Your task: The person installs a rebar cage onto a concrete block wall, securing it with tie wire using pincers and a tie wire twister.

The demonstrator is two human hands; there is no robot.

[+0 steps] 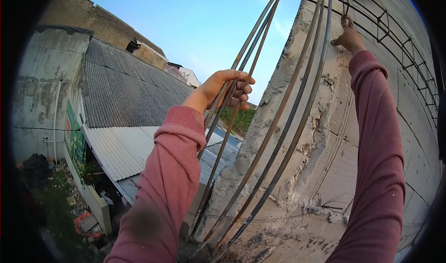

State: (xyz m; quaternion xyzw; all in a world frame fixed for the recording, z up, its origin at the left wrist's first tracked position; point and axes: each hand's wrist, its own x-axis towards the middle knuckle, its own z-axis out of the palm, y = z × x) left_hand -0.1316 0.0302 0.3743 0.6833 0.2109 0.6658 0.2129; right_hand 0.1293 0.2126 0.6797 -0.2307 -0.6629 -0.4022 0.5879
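My left hand (232,89) is wrapped around slim, rust-brown steel reinforcing bars (258,27) that rise at a slant in front of me. Beside them stand several more long reinforcing bars (317,79), slightly bowed, against the rough concrete edge. Up at the top right, my right hand (349,36) reaches to the wall, thumb spread away from the raised fingers. Its fingertips are at the lower edge of a long rebar cage (380,39) with stirrups. Whether they press on the steel cannot be made out. The bars' upper ends meet the cage's long rods near the top.
A block wall (376,137) with a broken concrete edge fills the right. Lower down on the left are corrugated roofs (125,86), a stained wall (46,91) and rubble (88,223) on the ground far below. Sky shows between the roofs and the wall.
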